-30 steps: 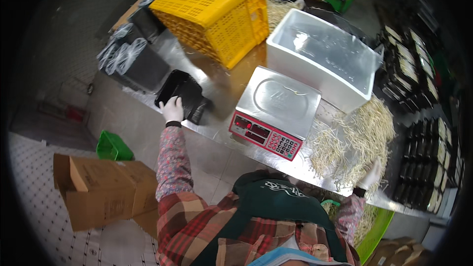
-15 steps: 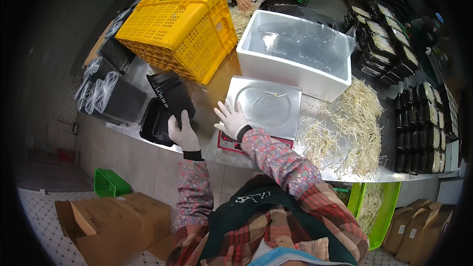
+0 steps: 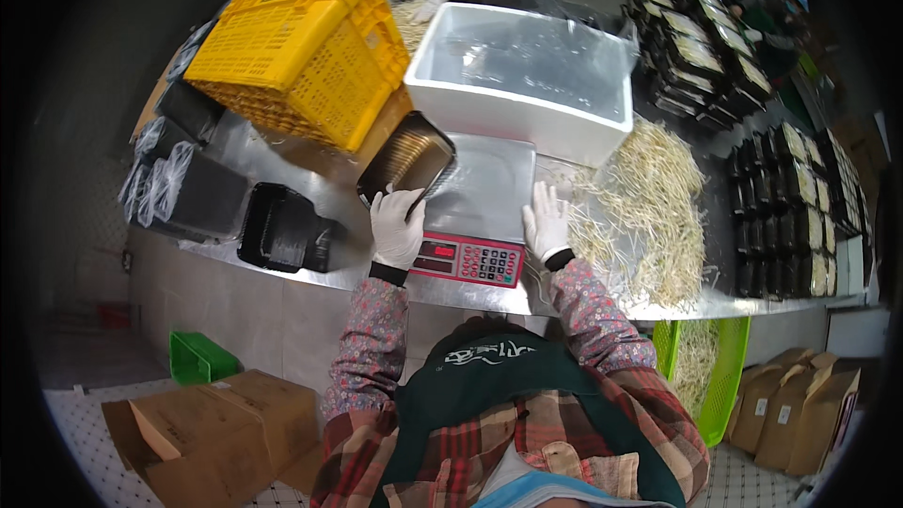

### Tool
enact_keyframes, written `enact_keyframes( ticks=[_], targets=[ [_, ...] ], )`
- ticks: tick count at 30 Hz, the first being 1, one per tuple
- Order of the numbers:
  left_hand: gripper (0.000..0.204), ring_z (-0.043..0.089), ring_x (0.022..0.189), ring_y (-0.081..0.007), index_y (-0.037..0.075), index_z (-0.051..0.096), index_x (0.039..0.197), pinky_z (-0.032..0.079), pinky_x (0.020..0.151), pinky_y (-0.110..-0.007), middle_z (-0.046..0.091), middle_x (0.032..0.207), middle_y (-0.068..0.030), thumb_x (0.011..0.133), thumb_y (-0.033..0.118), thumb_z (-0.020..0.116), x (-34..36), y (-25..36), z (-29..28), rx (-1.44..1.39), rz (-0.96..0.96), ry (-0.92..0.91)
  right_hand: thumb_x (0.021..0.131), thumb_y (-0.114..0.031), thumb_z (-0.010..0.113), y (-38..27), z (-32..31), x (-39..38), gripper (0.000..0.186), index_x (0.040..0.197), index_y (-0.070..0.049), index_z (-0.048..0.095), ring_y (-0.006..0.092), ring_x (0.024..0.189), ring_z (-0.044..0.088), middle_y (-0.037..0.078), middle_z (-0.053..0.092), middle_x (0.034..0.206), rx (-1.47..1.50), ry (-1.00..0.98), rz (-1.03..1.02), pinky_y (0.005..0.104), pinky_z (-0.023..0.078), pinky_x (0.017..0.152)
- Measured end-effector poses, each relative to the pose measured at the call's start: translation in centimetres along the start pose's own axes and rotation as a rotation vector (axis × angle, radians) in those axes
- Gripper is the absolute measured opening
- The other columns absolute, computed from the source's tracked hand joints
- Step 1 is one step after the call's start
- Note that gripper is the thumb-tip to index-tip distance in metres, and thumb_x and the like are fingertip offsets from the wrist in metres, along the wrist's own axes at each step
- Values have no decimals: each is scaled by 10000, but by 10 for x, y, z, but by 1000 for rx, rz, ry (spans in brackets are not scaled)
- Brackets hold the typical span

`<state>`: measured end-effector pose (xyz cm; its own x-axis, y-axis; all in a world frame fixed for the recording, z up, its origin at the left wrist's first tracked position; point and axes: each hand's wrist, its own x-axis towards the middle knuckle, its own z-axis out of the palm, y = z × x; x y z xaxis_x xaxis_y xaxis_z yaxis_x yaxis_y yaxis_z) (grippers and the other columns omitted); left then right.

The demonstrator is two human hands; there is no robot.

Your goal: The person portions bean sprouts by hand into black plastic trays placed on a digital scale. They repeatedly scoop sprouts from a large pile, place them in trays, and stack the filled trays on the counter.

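Observation:
My left hand [image 3: 397,229], in a white glove, grips the near edge of a black plastic tray [image 3: 406,158]. The tray is tilted, its ribbed inside showing, over the left side of a scale [image 3: 491,190] with a metal plate and red keypad front. My right hand [image 3: 546,224], gloved too, has its fingers apart at the plate's right edge and holds nothing. Just right of it lies a big heap of bean sprouts [image 3: 658,216], with loose strands spread toward the scale. More black trays [image 3: 275,230] lie at the table's left front edge.
Behind the scale stands a white foam box [image 3: 517,108] with a plastic liner. Yellow crates [image 3: 292,47] are at back left, bagged black trays [image 3: 193,190] left of them. Filled trays [image 3: 781,216] are stacked at right. Across the table a co-worker's gloved hand [image 3: 431,5] touches sprouts.
My left hand has carried a black tray rightward from the left stack to the scale. My right hand has moved from the plate's left side to its right edge. The view has shifted slightly.

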<state>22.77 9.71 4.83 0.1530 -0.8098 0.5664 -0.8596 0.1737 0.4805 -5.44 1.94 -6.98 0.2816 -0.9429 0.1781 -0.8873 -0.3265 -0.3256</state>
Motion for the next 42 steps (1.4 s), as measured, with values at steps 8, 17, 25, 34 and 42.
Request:
enact_keyframes(
  ticks=[8,17,25,34,42],
  targets=[
    [362,456,1287,-279,173,640,1152,142,1125,-645,604,1183,-20,797,183,709,-2,45,53,307,151,-247,884,-391,640,44,-51,-164,700,1459,-82,388,370,1445,262,174,353,1524,197,-128,-237,565,160,1157],
    [604,535,1203,-344,93,567,1307,475,983,-406,517,1364,-162,739,147,765,-104,144,85,-336,213,-729,692,-430,805,119,-63,-187,999,1490,-76,320,395,1389,306,193,307,1531,110,-18,-13,515,261,1115],
    [568,578,1021,-334,170,606,1220,515,844,-424,581,1193,-92,683,206,789,-119,148,209,-155,206,-888,818,-226,694,139,-38,-165,156,889,-87,690,287,865,611,67,617,859,294,81,-12,394,503,740],
    [891,506,1193,-334,172,414,1435,500,933,-416,435,1370,-136,666,252,856,-93,155,197,-127,137,-864,703,-506,780,213,-104,-170,869,1358,-35,458,374,1138,505,200,452,1376,-119,85,530,480,451,924],
    [275,631,926,-274,129,654,1038,527,806,-363,609,1034,-78,777,71,717,-95,151,219,-382,236,-788,807,-136,654,184,-75,-115,383,1190,-136,646,308,1096,589,108,604,1195,651,148,356,387,484,952]
  ],
)
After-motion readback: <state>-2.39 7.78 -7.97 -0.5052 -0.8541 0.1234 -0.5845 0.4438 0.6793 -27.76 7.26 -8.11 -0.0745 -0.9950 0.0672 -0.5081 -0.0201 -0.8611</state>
